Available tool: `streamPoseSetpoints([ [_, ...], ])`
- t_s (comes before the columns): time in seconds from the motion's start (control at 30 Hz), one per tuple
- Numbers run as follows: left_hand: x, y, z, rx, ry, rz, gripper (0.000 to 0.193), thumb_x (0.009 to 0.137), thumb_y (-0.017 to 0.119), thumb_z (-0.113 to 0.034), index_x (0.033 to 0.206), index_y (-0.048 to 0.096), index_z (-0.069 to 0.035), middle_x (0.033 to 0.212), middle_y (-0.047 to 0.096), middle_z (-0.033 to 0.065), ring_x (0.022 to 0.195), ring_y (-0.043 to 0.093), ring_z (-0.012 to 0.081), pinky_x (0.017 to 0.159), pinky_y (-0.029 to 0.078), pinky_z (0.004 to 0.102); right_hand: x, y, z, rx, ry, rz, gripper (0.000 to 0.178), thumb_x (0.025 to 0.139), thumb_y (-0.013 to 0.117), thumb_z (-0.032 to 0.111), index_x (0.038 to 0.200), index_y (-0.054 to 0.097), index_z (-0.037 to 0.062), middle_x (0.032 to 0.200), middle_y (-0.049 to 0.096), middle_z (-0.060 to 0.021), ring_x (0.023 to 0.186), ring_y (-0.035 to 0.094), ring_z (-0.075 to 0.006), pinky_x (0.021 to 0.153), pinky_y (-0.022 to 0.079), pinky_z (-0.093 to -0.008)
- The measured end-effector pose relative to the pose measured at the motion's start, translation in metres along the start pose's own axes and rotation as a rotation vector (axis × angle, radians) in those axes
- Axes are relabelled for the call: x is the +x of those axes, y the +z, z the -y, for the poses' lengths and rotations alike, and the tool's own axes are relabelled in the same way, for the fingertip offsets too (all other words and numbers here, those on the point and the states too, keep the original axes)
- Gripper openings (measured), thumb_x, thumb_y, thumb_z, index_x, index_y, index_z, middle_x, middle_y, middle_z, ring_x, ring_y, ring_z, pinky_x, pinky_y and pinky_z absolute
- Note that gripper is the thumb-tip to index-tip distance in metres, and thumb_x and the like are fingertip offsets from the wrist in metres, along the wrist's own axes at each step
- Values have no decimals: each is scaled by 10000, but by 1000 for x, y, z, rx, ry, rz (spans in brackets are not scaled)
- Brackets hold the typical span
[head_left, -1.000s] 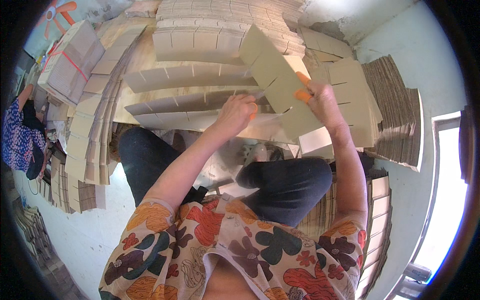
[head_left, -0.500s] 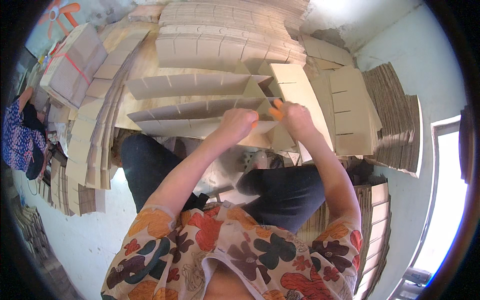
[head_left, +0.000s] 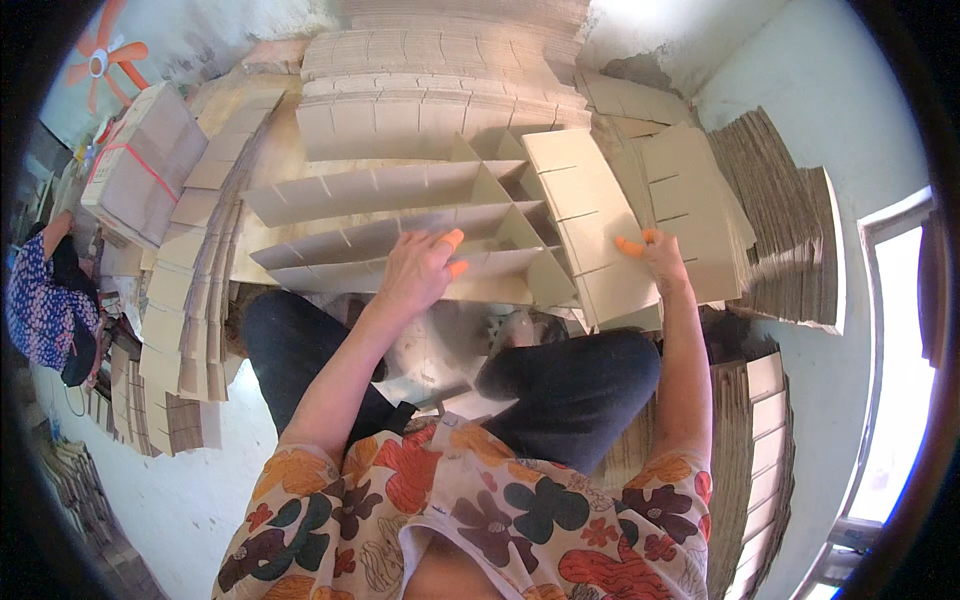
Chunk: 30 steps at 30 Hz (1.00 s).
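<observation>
Thin slotted cardboard strips (head_left: 360, 190) stand on edge in long rows before me, crossed at their right end by short cardboard cross-pieces (head_left: 548, 275). My left hand (head_left: 415, 272) is over the nearest long strip, its orange-covered thumb and finger apart on either side of the top edge. A pale slotted cardboard piece (head_left: 575, 205) lies slanted over the right end of the rows. At its right edge is my right hand (head_left: 662, 262), the orange-covered thumb on its face and a finger by the edge. The remaining right fingers are partly hidden.
Tall piles of slotted cardboard (head_left: 440, 60) fill the back; more stacks stand at the right (head_left: 780, 220), left (head_left: 190, 270) and lower right (head_left: 760, 450). A closed carton (head_left: 145, 165) and an orange fan (head_left: 98, 62) are far left. Another person (head_left: 50, 290) sits at the left edge.
My hands have moved apart: the left went left along the near strip, the right went right from the crossing pieces to the slanted cardboard's edge. The view shifted slightly.
</observation>
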<state>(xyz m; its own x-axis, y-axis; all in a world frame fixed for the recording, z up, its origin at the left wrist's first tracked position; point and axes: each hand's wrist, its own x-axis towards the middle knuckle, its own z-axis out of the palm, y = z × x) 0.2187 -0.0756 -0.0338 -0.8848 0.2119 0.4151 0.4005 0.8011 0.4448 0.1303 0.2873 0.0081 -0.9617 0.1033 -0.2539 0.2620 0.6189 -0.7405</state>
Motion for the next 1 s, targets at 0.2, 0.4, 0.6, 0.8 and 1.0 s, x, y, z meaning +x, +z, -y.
streamPoseSetpoints([
  [0.2,-2,-6,3,4,52,-69,383,714,724,-195,1047,624,-35,838,638,112,816,588,278,752,450,380,19,-10,-36,315,37,-55,263,791,713,190,891,671,-50,733,628,-42,609,554,-108,529,454,-261],
  [0.4,-15,-17,11,-7,29,-157,374,707,732,-191,1026,625,-28,845,648,112,805,593,286,735,454,385,-12,-45,15,312,-152,-262,335,812,692,148,1088,643,-36,819,644,-45,691,567,-108,651,489,-244],
  [0.6,-20,-22,10,-28,-69,2,273,735,693,-198,956,634,-49,793,646,144,737,609,323,639,475,426,-67,-10,111,229,-536,-188,425,763,720,52,1170,608,2,646,482,54,621,436,-45,563,409,-195],
  [0.8,-30,11,27,-47,16,-90,89,725,575,-117,699,559,-34,653,580,160,671,590,351,558,454,467,-79,61,145,-175,-703,0,473,732,720,31,1187,593,14,564,360,-4,528,308,-68,476,327,-236],
  [1.0,-24,3,15,-12,52,-117,67,696,542,-79,643,522,-44,625,561,157,641,583,354,538,450,459,-60,93,133,-169,-786,53,496,744,705,1,1219,564,-4,641,438,45,551,338,-36,493,339,-213],
])
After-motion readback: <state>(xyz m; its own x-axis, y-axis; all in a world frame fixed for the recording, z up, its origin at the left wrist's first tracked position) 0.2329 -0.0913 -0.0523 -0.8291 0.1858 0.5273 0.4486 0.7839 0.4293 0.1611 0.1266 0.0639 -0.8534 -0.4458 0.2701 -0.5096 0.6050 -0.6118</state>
